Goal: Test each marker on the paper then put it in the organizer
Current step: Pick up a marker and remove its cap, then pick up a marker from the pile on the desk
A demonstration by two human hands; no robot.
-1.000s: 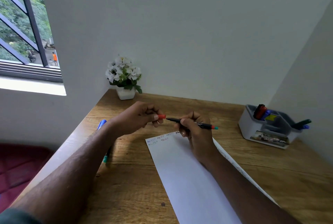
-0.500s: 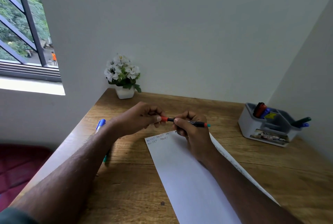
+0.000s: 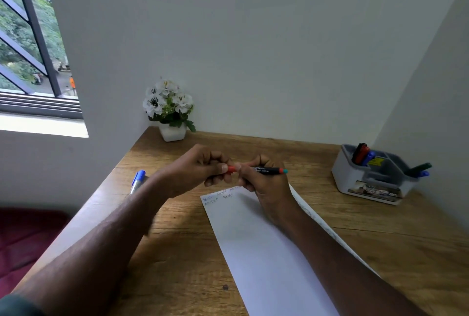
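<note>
My right hand [image 3: 264,183] grips a black marker [image 3: 269,170] with a red band and teal end, held level above the top of the white paper [image 3: 256,247]. My left hand [image 3: 198,171] pinches the marker's red cap [image 3: 231,169], which sits on the tip between both hands. The paper lies on the wooden desk [image 3: 342,226] and bears small blue and red scribbles near its top edge. A grey organizer [image 3: 370,181] stands at the right, with red and blue markers in its back slot and a green and a blue one at its right end.
A blue marker [image 3: 137,181] lies near the desk's left edge, partly behind my left forearm. A white pot of white flowers [image 3: 169,110] stands in the back left corner. Walls close the desk at the back and right; a window is at the left.
The red cap in my left hand and the marker in my right hand have come together; the gap at the tip is gone and the cap now covers it.
</note>
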